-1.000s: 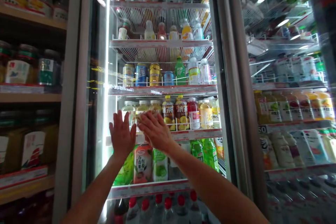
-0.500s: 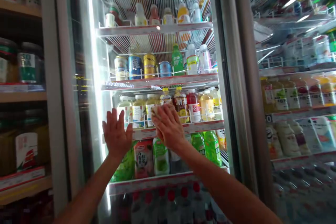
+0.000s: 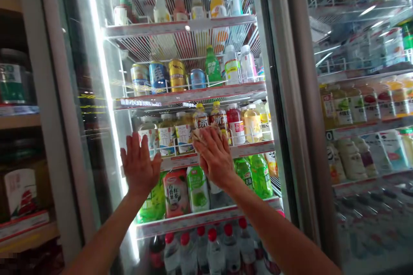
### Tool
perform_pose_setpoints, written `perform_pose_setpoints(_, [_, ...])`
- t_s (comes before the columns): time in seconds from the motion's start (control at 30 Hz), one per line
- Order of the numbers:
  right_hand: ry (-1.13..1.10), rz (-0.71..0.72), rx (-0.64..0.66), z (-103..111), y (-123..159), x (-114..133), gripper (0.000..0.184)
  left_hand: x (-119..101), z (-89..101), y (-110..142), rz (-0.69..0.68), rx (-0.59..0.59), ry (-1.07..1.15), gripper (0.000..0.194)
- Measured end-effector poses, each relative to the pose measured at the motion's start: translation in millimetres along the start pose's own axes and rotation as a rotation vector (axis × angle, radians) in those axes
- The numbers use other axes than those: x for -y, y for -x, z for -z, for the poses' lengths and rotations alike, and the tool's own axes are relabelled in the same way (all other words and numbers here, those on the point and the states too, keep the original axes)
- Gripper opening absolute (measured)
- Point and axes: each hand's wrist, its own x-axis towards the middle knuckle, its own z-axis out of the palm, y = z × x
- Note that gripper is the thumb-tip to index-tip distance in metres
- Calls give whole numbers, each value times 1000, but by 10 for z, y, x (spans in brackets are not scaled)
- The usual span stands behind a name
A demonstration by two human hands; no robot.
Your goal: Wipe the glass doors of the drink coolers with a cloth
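From the head view, we stand with both arms raised at the glass door (image 3: 79, 51) of a lit drinks cooler. Our left hand (image 3: 140, 169) is upright, fingers straight and slightly parted, thumb spread wide, close to the glass on the cooler's left side; we cannot tell whether its palm touches. Our right hand (image 3: 216, 154) lies flat over a pale, crumpled cloth (image 3: 197, 135), its extended fingers drawn narrowly together, the cloth showing past the fingertips in front of dark tea bottles (image 3: 219, 116) with yellow caps. Beside those bottles stands a red bottle (image 3: 236, 124). One shelf up, blue and gold cans share a row with a green bottle (image 3: 212, 66). Below our hands sit a reddish drink container (image 3: 176, 193), a green-and-white one (image 3: 198, 189) and bright green bottles (image 3: 261, 176), above clear bottles (image 3: 215, 253) capped in red. A bright light strip (image 3: 100, 51) runs down the left side. A metal frame (image 3: 297, 94) divides this cooler from more stocked drinks at right; jars (image 3: 13, 77) line wooden shelves at left.
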Motion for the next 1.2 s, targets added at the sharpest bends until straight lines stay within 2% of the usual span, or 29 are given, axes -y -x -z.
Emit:
perform_pose_setpoints(0.07, [10,-13,-10,53,5,-94,43,0,4,3,3,10,-4,63])
perform_pose_setpoints(0.17, [73,-265,-218,182,-2,-452,46,7,-7,8,16,3,19,64])
perform_pose_setpoints(0.23, [80,-385,-334,183,-32,-512,48,12,-16,9,26,-4,36,64])
perform_pose_setpoints(0.3, [39,-337,-304,95,-53,-322,50,16,-20,9,31,-8,43,64])
perform_pose_setpoints(0.37, [-11,-163,-153,-16,-44,-21,50,17,-20,8,31,-14,43,64])
perform_pose_setpoints(0.43, [-27,-13,-16,-65,-6,158,47,17,-18,9,24,-16,38,64])
perform_pose_setpoints(0.47, [-15,14,8,-48,19,149,45,16,-18,9,24,-16,36,64])
perform_pose_setpoints(0.53, [41,-50,-37,58,73,-70,43,16,-19,12,31,-15,41,65])
perform_pose_setpoints(0.63, [143,-283,-234,264,116,-577,43,19,-25,16,50,-13,68,65])
perform_pose_setpoints(0.7, [156,-368,-334,315,108,-720,44,23,-28,17,60,-10,80,65])
perform_pose_setpoints(0.77, [110,-331,-316,265,93,-600,45,25,-27,18,67,-6,85,65])
perform_pose_setpoints(0.87, [21,-163,-137,113,100,-198,45,22,-18,15,59,-7,81,65])
perform_pose_setpoints(0.93, [5,-78,-49,74,129,-73,46,17,-11,12,47,-11,68,65])
perform_pose_setpoints(1.0, [34,-73,-50,127,164,-180,46,10,-7,11,37,-15,59,65])
perform_pose_setpoints(1.13, [137,-292,-278,316,173,-645,46,3,-12,15,44,-20,49,65])
perform_pose_setpoints(1.2, [122,-341,-332,307,149,-649,49,3,-15,17,47,-15,48,65])
